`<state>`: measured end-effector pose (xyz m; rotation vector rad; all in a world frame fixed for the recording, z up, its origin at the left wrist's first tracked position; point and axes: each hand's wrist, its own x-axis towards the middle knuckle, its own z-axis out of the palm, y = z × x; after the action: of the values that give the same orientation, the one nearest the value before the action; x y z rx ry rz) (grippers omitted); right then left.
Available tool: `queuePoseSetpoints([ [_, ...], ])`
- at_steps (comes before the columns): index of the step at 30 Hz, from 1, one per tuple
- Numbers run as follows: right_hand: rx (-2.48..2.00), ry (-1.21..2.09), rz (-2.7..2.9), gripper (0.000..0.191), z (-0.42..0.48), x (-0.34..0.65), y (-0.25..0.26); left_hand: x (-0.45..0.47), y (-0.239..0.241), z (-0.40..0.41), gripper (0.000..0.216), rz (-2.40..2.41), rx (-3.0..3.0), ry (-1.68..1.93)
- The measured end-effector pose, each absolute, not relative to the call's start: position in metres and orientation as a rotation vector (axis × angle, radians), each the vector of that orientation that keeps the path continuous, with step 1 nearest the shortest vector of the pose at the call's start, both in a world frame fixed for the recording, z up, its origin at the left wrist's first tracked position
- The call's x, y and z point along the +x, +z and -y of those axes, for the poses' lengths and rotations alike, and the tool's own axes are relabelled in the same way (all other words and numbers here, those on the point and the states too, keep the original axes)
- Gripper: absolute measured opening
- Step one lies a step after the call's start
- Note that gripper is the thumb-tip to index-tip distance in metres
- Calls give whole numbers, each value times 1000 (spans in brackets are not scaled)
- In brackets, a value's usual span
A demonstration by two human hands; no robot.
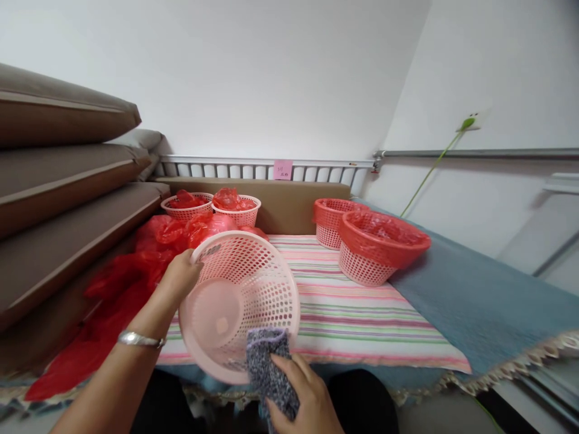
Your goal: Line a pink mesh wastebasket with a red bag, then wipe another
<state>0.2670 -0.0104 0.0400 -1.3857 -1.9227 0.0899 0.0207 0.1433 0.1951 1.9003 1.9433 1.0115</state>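
A pink plastic basket [219, 304] with a perforated wall is tilted so that its inside faces me. My left hand [184, 271] grips its rim at the upper left, with the fingers partly hidden behind it. In my right hand [301, 392] is a grey speckled cloth [269, 361] with a light purple edge. The cloth lies over the lower right part of the basket's rim. Just left of the basket, red plastic bags [129, 283] lie in a loose heap.
Two pink baskets [237, 205] with red bags stand at the back left. Two baskets lined with red bags [368, 265] stand to the right on a striped cloth [325, 307]. Stacked brown cushions [67, 163] rise on the left. A radiator [244, 169] runs along the wall.
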Motion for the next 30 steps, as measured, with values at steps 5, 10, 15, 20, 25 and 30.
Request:
queuePoseSetpoints([
  [5,-1475,186,2053,48,-4,299,57,28,195,-134,21,-1878,1990,977],
  [10,-1663,87,1869,38,-32,327,74,29,194,-136,24,-1909,1981,991],
  [15,-1574,110,1838,39,-25,305,66,27,191,-145,25,-1958,1947,999],
  [20,-1370,304,2049,49,-3,273,63,34,195,-145,22,-1966,1972,975],
  [25,-1289,406,2181,48,-5,279,62,49,195,-127,26,-1903,2032,931],
  [30,-1530,199,1907,38,-24,318,73,58,193,-113,29,-1879,2052,935],
])
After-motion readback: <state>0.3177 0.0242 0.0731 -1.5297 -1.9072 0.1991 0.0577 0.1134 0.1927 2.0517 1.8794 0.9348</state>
